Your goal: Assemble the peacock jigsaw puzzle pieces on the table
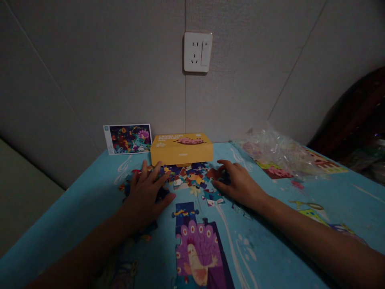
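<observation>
My left hand [147, 194] lies with fingers spread over several loose jigsaw pieces, which it partly hides. My right hand [236, 180] is curved at the right of the pile, thumb and index finger apart, beside a reddish-brown puzzle piece [212, 174]; whether it touches that piece I cannot tell. More mixed jigsaw pieces [192, 178] lie between the hands. Just left of the right thumb is a teal piece [213, 197]. Nearer to me, joined pieces form a purple many-eyed creature [198, 253], cut off by the lower picture edge.
A yellow puzzle box [182, 152] stands at the back against the wall. Left of it leans a picture card [130, 139]. Clear plastic packaging [279, 150] covers printed sheets at the right. The table has a blue patterned cover [81, 208]; a socket [197, 52] is above.
</observation>
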{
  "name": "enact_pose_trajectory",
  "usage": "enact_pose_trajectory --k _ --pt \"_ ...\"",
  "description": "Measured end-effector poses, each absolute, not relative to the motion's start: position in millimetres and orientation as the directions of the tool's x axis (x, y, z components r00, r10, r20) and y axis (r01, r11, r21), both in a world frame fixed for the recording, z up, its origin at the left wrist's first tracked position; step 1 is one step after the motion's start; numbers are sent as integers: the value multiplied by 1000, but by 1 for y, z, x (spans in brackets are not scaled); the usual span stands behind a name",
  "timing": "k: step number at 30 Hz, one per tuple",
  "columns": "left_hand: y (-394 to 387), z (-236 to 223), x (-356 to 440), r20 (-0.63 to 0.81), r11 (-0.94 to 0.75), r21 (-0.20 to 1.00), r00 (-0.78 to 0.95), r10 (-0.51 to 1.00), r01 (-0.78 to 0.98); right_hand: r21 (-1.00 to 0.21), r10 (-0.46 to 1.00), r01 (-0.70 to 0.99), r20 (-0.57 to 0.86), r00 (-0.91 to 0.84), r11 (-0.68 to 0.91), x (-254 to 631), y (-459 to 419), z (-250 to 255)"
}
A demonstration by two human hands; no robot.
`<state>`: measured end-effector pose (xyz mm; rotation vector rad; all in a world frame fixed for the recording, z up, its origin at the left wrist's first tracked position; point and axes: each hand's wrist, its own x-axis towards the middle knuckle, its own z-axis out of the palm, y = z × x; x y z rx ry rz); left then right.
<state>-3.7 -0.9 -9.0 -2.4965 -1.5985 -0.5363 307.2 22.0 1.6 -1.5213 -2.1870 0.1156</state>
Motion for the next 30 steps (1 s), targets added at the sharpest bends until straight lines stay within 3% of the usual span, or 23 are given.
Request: enact_pose_trajectory --k 6,10,13,15,20,25,30 --pt "-5 -1 0 380 -435 94 372 847 895 -369 858 827 457 -235 424 302 15 10" --pt "-17 8 7 349 -679 125 609 712 723 -414 733 646 579 -356 641 291 -2 16" --pt "-25 11 14 282 -815 126 767 576 566 -430 645 484 571 -507 762 281 -12 18" --pt "-26 11 15 280 -821 105 775 566 561 -417 630 473 541 -557 776 278 -11 18" --pt "-12 7 8 378 -541 95 472 796 836 -311 731 680 460 -504 664 286 9 7" --pt "0 1 4 289 -194 143 147 946 971 -201 738 721 339 -584 663 287 11 5" --pt "-3 3 7 312 -177 120 132 941 977 -229 707 675 335 -623 702 282 5 9"
